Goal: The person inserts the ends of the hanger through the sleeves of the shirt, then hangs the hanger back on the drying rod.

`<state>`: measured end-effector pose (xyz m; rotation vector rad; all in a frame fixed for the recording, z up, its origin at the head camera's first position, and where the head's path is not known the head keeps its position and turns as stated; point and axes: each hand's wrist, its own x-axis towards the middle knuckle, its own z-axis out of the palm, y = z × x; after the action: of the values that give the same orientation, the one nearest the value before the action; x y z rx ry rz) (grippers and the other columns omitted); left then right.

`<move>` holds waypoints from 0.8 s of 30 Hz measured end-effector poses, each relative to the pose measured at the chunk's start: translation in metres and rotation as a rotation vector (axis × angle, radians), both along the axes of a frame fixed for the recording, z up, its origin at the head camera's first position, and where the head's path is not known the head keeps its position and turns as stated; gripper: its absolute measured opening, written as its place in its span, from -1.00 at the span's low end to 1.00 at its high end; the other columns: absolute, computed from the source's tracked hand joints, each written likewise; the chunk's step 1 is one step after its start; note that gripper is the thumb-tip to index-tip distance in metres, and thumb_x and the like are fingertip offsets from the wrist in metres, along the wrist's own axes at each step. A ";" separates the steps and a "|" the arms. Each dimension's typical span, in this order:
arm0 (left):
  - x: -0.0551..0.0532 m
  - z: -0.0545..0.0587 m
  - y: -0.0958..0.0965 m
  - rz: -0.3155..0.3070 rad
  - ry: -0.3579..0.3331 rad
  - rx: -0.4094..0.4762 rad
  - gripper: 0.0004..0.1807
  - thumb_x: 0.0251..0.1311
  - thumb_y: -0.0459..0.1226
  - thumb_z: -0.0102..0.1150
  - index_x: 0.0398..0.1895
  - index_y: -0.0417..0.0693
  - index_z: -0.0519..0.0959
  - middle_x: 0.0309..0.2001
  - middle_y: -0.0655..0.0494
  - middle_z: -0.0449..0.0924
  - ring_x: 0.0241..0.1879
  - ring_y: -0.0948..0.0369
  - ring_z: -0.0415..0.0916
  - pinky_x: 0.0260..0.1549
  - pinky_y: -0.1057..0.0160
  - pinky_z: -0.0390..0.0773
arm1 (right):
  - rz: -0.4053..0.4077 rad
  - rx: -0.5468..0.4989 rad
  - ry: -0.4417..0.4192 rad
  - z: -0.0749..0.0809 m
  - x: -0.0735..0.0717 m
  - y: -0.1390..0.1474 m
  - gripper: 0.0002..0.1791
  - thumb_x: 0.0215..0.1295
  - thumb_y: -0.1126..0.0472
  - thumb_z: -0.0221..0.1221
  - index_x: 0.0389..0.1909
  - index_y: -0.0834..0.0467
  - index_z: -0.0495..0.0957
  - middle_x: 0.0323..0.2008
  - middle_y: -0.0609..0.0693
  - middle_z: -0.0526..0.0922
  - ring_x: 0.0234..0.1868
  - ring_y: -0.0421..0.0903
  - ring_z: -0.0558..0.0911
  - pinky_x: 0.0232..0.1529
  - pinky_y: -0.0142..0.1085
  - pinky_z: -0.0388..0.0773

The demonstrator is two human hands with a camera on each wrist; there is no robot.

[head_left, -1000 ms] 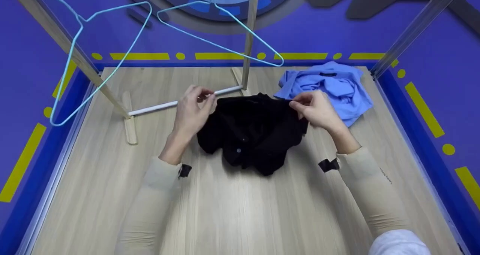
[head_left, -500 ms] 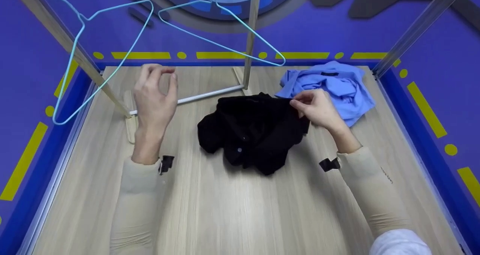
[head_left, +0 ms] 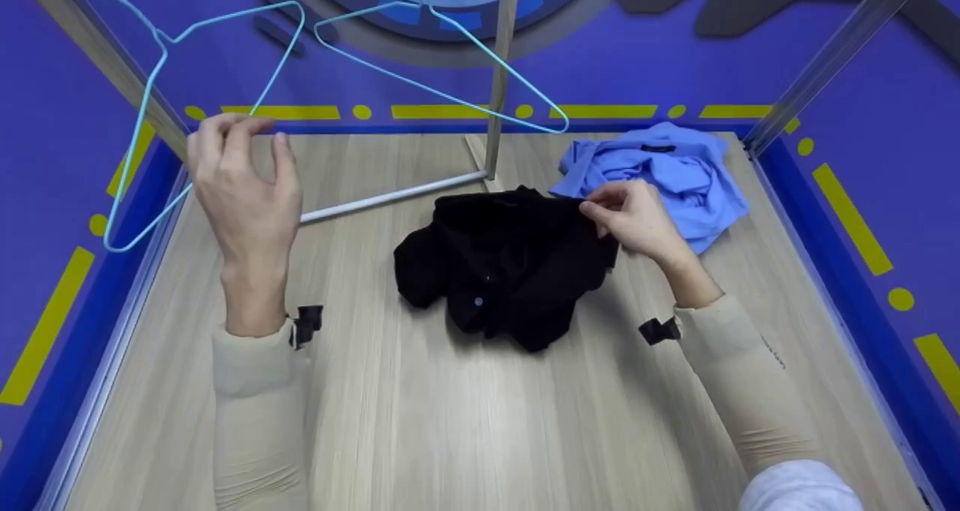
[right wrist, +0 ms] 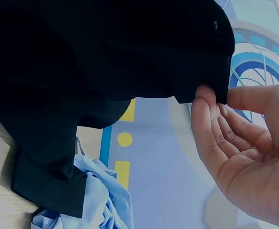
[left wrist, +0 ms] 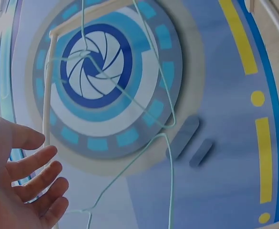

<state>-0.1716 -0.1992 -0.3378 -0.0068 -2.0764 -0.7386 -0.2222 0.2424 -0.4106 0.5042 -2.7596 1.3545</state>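
My right hand [head_left: 634, 214] pinches the edge of a black shirt [head_left: 517, 263] between thumb and fingers. In the right wrist view the pinched corner of the black shirt [right wrist: 153, 62] sits at the fingertips, and its cloth hangs in folds. One small button shows on the shirt's front. My left hand [head_left: 247, 188] is raised at the left with its fingers loosely bent and nothing in them. It overlaps the left light-blue hanger [head_left: 154, 68] in the head view. The left wrist view shows that hand [left wrist: 25, 176] beside the hanger wire [left wrist: 171, 181].
A crumpled blue shirt [head_left: 675, 173] lies on the wooden board at the back right. A second light-blue hanger [head_left: 442, 83] hangs near the wooden post [head_left: 499, 76]. A white rod [head_left: 397, 193] runs low across the back left. Blue walls enclose the board.
My left hand has let go of the black shirt and moved left and up toward the left hanger. The right hand keeps its pinch and has barely moved.
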 end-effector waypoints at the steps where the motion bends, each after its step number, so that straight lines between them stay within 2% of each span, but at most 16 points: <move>1: 0.000 0.001 -0.002 0.020 0.011 0.003 -0.70 0.44 -0.23 0.18 -0.02 -0.31 0.70 0.02 -0.21 0.56 0.08 -0.11 0.41 0.16 0.04 0.33 | 0.001 0.003 0.001 0.000 0.000 0.000 -0.86 0.39 0.23 0.31 -0.27 0.23 0.76 -0.62 0.06 0.66 -0.64 -0.12 0.62 -0.51 -0.41 0.53; 6: 0.002 0.004 -0.012 0.138 0.031 0.037 -0.62 0.42 -0.18 0.19 0.16 -0.24 0.65 0.16 -0.16 0.51 0.22 -0.02 0.31 0.32 0.12 0.18 | 0.009 0.004 0.005 -0.001 0.000 0.000 -0.87 0.39 0.24 0.31 -0.27 0.24 0.76 -0.63 0.05 0.65 -0.63 -0.10 0.62 -0.55 -0.41 0.51; 10: 0.003 0.008 -0.020 0.235 -0.007 0.068 -0.52 0.41 -0.18 0.20 0.31 -0.21 0.55 0.30 -0.11 0.41 0.37 0.05 0.18 0.41 0.17 0.04 | 0.011 -0.007 -0.013 0.013 0.010 -0.009 -0.86 0.39 0.33 0.28 -0.27 0.36 0.73 -0.61 0.20 0.65 -0.64 -0.08 0.62 -0.57 -0.47 0.45; 13: 0.005 0.011 -0.027 0.317 -0.083 0.043 -0.46 0.45 -0.14 0.12 0.41 -0.19 0.45 0.39 -0.07 0.30 0.44 0.04 0.08 0.45 0.17 -0.08 | 0.005 -0.010 -0.025 0.013 0.011 -0.009 -0.86 0.38 0.38 0.26 -0.26 0.41 0.71 -0.60 0.27 0.64 -0.64 -0.06 0.61 -0.58 -0.49 0.43; 17: 0.004 0.013 -0.034 0.391 -0.181 -0.008 -0.38 0.55 -0.02 -0.09 0.51 -0.18 0.31 0.47 -0.06 0.18 0.49 0.01 -0.01 0.48 0.17 -0.21 | -0.008 -0.005 -0.029 -0.002 0.001 -0.001 -0.85 0.39 0.30 0.29 -0.25 0.33 0.74 -0.59 0.20 0.66 -0.64 -0.11 0.61 -0.58 -0.47 0.46; 21: 0.001 0.015 -0.042 0.422 -0.242 -0.016 -0.31 0.58 0.06 -0.25 0.56 -0.21 0.22 0.51 -0.11 0.12 0.50 -0.01 -0.03 0.49 0.13 -0.23 | -0.005 -0.012 -0.043 -0.004 0.000 -0.001 -0.83 0.39 0.25 0.31 -0.22 0.31 0.74 -0.57 0.15 0.67 -0.63 -0.15 0.61 -0.55 -0.45 0.49; 24: 0.000 0.015 -0.050 0.437 -0.290 -0.002 -0.29 0.59 0.07 -0.29 0.58 -0.22 0.18 0.50 -0.12 0.12 0.50 -0.02 -0.03 0.49 0.12 -0.22 | 0.007 -0.018 -0.044 -0.004 0.001 -0.001 -0.82 0.39 0.25 0.31 -0.21 0.31 0.74 -0.57 0.14 0.67 -0.62 -0.15 0.62 -0.53 -0.45 0.51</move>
<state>-0.1719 -0.2490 -0.3229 0.5647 -2.2396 -0.4867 -0.2216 0.2409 -0.4149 0.4902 -2.7799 1.4070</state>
